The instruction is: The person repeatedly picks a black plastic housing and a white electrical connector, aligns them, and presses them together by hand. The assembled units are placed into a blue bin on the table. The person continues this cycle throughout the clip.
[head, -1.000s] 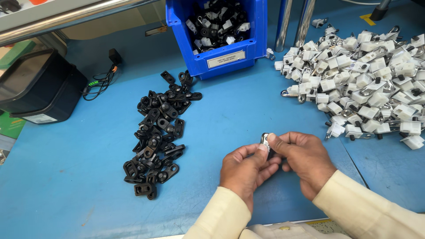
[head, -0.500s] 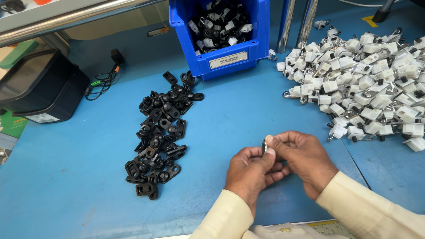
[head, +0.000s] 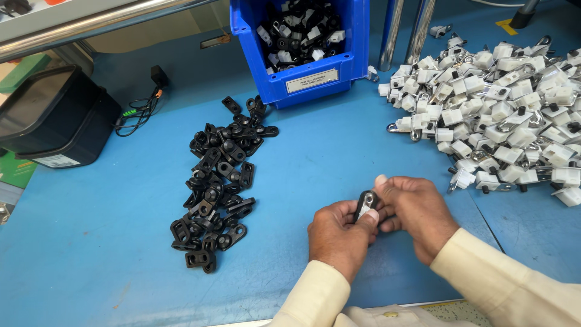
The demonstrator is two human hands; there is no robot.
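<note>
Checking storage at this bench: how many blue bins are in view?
1: the blue bin stands at the table's far edge, between the black pieces and white pieces. Others may sit outside the frame.

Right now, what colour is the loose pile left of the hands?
Black; the pile of clips shows clearly in the head view.

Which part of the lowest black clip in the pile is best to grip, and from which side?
Likely the flat body of the lowest black clip, pinched from above across its short sides: it lies flat at the pile's near end, with bare blue table on three sides.
</note>
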